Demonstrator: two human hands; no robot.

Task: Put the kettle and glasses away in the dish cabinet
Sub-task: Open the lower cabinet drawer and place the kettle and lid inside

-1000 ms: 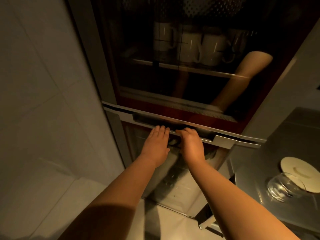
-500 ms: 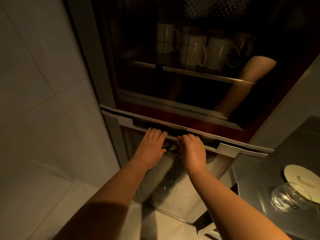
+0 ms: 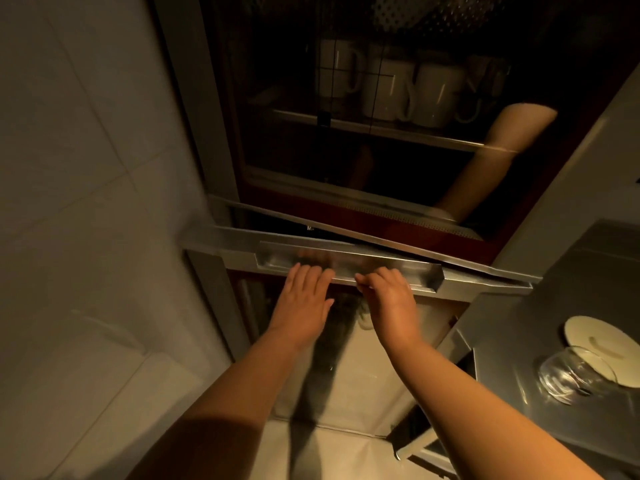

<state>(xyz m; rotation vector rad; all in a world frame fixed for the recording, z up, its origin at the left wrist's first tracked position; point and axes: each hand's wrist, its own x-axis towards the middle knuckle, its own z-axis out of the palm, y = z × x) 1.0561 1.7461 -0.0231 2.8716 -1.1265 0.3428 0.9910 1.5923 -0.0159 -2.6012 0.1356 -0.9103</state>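
Dish cabinet (image 3: 363, 188): tall unit, dark glass upper door, pale mugs (image 3: 391, 88) on a shelf behind it. Lower door (image 3: 311, 258), below the glass: metal handle channel, top edge tilted out from the cabinet, gap showing. Left hand (image 3: 303, 301): fingers flat and together, tips on the handle lip. Right hand (image 3: 389, 299): fingers curled over the same lip, just beside the left. Right of the cabinet, grey counter (image 3: 571, 282) bearing a clear glass (image 3: 571, 374) touching a pale round lid (image 3: 602, 351); no kettle body discernible

Silver drawer front (image 3: 346, 261), cream mugs (image 3: 436, 95), dark red cabinet trim (image 3: 346, 216), perhaps grey counter (image 3: 571, 306)
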